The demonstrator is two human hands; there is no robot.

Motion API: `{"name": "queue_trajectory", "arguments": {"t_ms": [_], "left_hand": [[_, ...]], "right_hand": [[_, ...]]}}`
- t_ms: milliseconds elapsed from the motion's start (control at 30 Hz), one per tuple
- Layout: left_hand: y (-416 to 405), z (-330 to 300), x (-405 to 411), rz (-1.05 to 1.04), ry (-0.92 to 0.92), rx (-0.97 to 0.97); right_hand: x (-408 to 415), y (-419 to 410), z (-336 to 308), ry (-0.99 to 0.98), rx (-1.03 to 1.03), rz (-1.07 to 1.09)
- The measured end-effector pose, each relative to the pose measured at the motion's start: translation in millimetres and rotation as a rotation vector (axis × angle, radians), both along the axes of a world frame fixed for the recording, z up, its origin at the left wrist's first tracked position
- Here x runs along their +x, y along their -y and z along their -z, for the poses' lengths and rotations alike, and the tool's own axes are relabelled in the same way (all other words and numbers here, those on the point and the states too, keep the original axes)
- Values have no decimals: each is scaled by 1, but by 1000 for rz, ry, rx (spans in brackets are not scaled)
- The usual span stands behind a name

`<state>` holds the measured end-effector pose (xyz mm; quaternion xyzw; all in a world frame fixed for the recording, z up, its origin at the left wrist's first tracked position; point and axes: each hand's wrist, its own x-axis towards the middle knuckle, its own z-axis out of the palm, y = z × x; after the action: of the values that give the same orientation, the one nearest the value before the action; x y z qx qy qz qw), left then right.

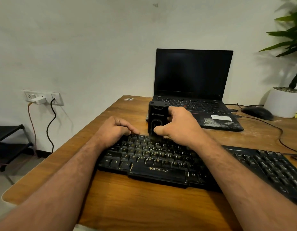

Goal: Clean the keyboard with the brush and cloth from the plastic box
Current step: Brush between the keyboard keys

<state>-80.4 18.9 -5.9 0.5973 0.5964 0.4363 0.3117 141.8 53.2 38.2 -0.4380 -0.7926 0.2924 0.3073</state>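
Keyboard cleaning is at the brushing stage: the black Zebronics keyboard (154, 162) lies across the near part of the brown wooden desk (144, 205), just in front of an open black laptop (192, 90). The right hand (179, 125) wraps its fingers and thumb around a black, block-shaped plastic brush tool (157, 117), held upright with its lower end, where the bristles seem to be, touching the top key rows. The left hand (116, 129) rests on the keyboard's upper left edge with fingers curled under and holding nothing, apparently steadying it. To brush well, I judge it best to keep the tool upright, sweep row by row in one direction so debris moves off the edge, and keep the left hand pressing so the board does not slide. No cloth or plastic box is visible. A second black keyboard (276, 170) lies to the right.
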Motion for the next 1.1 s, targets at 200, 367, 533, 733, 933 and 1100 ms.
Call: {"name": "queue_trajectory", "arguments": {"t_ms": [200,367,533,733,933,1100], "left_hand": [[0,-3,4,-6,37,50],[-1,-4,8,-38,110,33],[-3,-2,6,-59,80,8],[-5,0,4,-51,85,13],[-3,-1,6,-53,30,80],[-6,1,0,-31,84,40]], "right_hand": [[-36,10,11,-33,64,-42],[-39,2,9,16,54,-9],[-15,-3,-1,88,21,35],[-20,1,2,52,57,11],[-60,8,14,-11,133,-77],[-50,2,12,43,102,-30]]}}
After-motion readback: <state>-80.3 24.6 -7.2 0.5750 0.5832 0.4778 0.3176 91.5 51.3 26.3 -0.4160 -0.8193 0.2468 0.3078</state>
